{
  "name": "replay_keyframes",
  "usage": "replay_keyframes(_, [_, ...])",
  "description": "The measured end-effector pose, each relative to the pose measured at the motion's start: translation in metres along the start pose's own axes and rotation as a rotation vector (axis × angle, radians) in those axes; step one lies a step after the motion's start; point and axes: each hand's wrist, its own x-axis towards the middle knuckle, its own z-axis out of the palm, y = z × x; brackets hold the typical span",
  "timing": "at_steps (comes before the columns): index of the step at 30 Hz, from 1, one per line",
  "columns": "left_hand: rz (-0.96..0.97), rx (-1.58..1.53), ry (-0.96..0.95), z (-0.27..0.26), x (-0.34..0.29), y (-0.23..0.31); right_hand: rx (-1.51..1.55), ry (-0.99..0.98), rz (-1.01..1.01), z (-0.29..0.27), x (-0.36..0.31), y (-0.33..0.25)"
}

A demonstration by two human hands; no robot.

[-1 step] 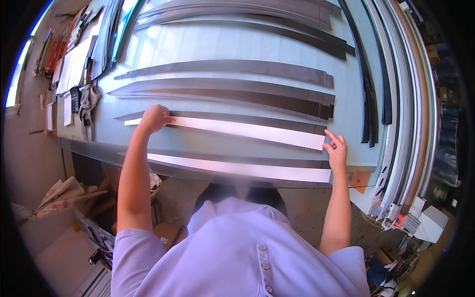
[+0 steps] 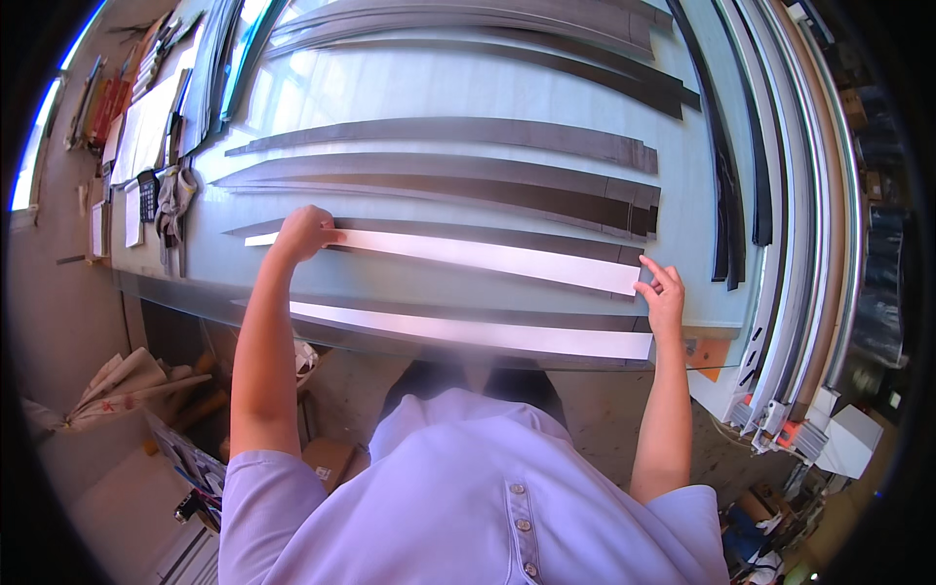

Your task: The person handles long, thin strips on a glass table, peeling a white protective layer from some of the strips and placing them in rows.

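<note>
A long white strip [image 2: 487,257] lies along a dark grey strip [image 2: 585,251] on the glass-like tabletop [image 2: 409,285]. Toward its left end, my left hand [image 2: 307,232] is closed, thumb and fingers pinching the white strip's edge. My right hand [image 2: 664,295] has its thumb and fingertips at the right end of the same strip, closed around that end. Closer to me, a second white strip [image 2: 468,330] rests on another dark strip [image 2: 565,320] by the table's front edge. My left hand covers part of the first strip.
Beyond my hands lie several dark strips [image 2: 439,134] running left to right. Long metal profiles [image 2: 795,195] border the table's right side. At the left are a calculator [image 2: 148,195], grey gloves [image 2: 175,200] and papers [image 2: 151,127]. A cardboard box [image 2: 329,458] stands below.
</note>
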Motion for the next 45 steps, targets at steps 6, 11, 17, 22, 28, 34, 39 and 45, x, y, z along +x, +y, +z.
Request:
replay_keyframes(6, [-0.030, 0.019, 0.007, -0.001, -0.001, 0.007, -0.006, 0.000, 0.000, -0.001, -0.001, 0.002])
replay_keyframes(11, [-0.010, 0.049, 0.047, 0.005, -0.002, 0.005, -0.412, 0.143, -0.124, 0.017, -0.010, -0.020])
replay_keyframes(17, [0.018, 0.012, 0.072, 0.005, 0.001, 0.007, -0.153, -0.229, -0.511, 0.131, -0.058, -0.160])
replay_keyframes(22, [0.024, -0.005, 0.066, 0.006, 0.001, 0.004, -0.333, -0.204, -0.378, 0.099, -0.062, -0.126])
replay_keyframes(28, [0.066, 0.003, 0.111, 0.022, 0.004, -0.007, -0.608, -0.050, -0.150, 0.030, -0.066, -0.032])
replay_keyframes(34, [-0.022, 0.062, 0.077, 0.041, -0.003, 0.016, -0.478, 0.158, -0.104, 0.030, -0.038, -0.060])
replay_keyframes(39, [0.014, 0.135, 0.088, 0.033, -0.013, 0.043, -0.073, -0.056, -0.008, 0.077, -0.026, -0.076])
replay_keyframes(45, [0.013, 0.148, 0.147, 0.015, -0.017, 0.001, -0.014, -0.106, 0.121, 0.077, -0.014, -0.077])
